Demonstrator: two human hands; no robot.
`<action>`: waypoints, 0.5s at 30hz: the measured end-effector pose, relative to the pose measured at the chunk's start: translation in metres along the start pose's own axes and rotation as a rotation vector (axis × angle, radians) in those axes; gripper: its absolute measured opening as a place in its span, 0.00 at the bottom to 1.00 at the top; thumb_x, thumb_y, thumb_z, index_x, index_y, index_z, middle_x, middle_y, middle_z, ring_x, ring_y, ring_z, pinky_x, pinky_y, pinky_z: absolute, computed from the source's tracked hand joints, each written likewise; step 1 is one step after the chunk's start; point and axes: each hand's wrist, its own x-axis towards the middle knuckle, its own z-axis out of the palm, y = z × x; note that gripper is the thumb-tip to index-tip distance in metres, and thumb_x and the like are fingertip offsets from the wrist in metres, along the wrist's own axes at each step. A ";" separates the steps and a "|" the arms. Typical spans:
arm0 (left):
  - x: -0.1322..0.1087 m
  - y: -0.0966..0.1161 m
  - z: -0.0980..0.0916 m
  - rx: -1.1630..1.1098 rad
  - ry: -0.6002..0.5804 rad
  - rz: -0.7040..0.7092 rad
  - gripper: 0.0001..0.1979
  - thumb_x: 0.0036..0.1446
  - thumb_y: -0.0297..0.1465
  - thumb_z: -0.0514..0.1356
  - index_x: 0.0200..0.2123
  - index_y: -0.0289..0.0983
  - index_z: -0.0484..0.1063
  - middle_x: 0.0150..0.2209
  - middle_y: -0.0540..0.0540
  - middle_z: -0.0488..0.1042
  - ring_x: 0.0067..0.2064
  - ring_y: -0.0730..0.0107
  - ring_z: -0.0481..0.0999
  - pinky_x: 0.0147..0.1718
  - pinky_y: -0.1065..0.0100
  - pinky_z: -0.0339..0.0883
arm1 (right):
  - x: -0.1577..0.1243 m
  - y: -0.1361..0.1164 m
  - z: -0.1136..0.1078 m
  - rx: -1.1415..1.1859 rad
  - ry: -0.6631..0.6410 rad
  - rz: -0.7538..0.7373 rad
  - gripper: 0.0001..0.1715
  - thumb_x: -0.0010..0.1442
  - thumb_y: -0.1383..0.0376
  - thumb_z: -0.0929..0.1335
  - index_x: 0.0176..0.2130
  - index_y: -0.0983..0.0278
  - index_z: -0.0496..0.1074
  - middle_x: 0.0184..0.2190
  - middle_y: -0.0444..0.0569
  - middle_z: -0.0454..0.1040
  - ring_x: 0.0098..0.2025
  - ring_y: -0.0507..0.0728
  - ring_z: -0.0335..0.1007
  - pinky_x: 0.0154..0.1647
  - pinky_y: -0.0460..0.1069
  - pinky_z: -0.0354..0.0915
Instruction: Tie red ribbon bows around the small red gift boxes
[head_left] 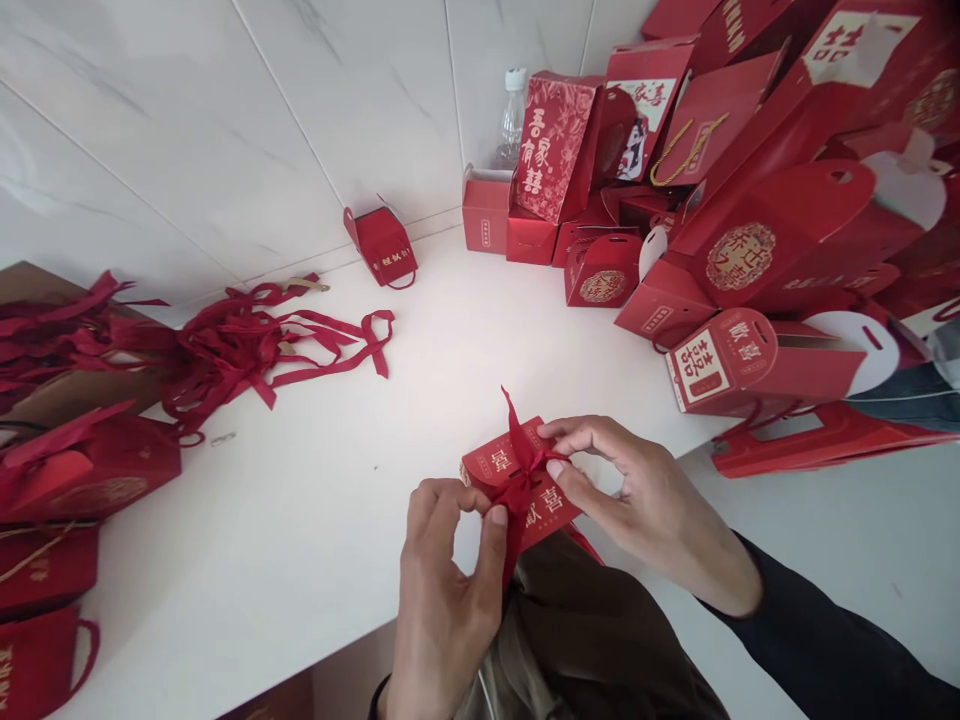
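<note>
A small red gift box with gold characters lies at the near edge of the white table. A red ribbon is tied across it, one end sticking up. My left hand pinches the ribbon at the knot from the near left side. From the right, the thumb and fingers of my right hand pinch the other part of the ribbon over the box.
A tangle of loose red ribbons lies at the far left. Red bags sit along the left edge. Several red gift boxes are piled at the right, with a plastic bottle behind them. One small red box stands by the wall.
</note>
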 end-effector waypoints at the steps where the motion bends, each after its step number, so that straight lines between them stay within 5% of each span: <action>1: 0.001 0.000 0.001 -0.003 -0.007 -0.001 0.06 0.67 0.33 0.57 0.35 0.42 0.68 0.36 0.48 0.69 0.38 0.66 0.67 0.36 0.67 0.63 | 0.000 0.000 0.000 0.016 -0.004 0.004 0.03 0.67 0.62 0.66 0.40 0.57 0.70 0.50 0.49 0.78 0.54 0.60 0.75 0.40 0.51 0.74; 6: 0.001 -0.007 0.005 -0.132 -0.068 -0.063 0.09 0.69 0.35 0.53 0.35 0.41 0.66 0.35 0.49 0.68 0.35 0.69 0.67 0.34 0.67 0.64 | 0.000 -0.001 0.001 0.041 0.000 0.053 0.05 0.68 0.61 0.65 0.38 0.58 0.67 0.51 0.52 0.78 0.49 0.60 0.77 0.31 0.48 0.73; 11: 0.000 -0.007 0.002 -0.218 -0.054 -0.135 0.10 0.70 0.37 0.53 0.35 0.41 0.65 0.34 0.49 0.67 0.35 0.68 0.67 0.35 0.67 0.64 | -0.001 -0.001 0.002 0.046 -0.013 0.044 0.03 0.68 0.63 0.65 0.38 0.59 0.66 0.52 0.51 0.77 0.48 0.58 0.78 0.38 0.50 0.75; 15: 0.006 0.006 0.000 -0.103 0.053 -0.077 0.05 0.69 0.35 0.54 0.40 0.42 0.66 0.39 0.47 0.68 0.40 0.66 0.67 0.37 0.66 0.65 | 0.003 -0.003 -0.009 0.135 -0.173 0.027 0.08 0.65 0.65 0.67 0.46 0.57 0.69 0.54 0.49 0.75 0.54 0.58 0.74 0.50 0.52 0.73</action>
